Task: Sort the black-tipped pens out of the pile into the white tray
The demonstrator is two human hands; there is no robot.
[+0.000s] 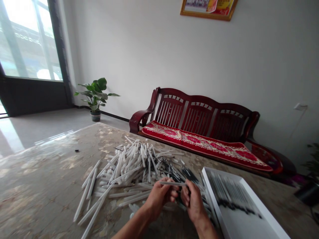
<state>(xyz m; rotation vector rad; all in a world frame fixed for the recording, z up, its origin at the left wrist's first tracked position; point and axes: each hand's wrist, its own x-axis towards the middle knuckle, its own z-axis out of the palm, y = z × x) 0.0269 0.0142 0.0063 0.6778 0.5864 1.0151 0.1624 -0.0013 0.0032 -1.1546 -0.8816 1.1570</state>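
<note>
My left hand pinches one end of a thin grey tube, and my right hand grips the other end. The tube lies nearly level between them. Just beyond my hands spreads a heap of whitish translucent tubes, lying in many directions. Thin dark sticks mix into the heap's right side. To the right of my right hand is a shallow white box. Inside it, slim grey pieces with black ends lie side by side in a row.
The table is covered with a patterned brownish cloth. A small black object lies at its far left. Behind the table stand a dark red wooden bench with a red patterned cover and a potted plant.
</note>
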